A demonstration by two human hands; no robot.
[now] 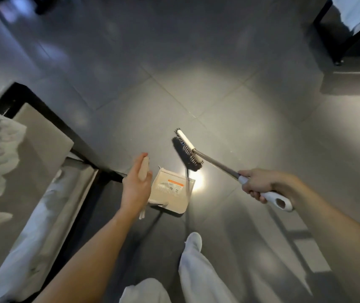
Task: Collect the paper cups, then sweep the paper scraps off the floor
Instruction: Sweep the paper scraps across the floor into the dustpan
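The right hand (255,184) is gripping the broom (218,165), its shaft running forward-left to bristles hanging just beyond the dustpan (170,193), whose upright handle the nearer left hand (134,189) is clasping; no paper scraps are showing on the floor (240,106).

bedroom, black-framed beds (43,145), tiled floor (196,84)
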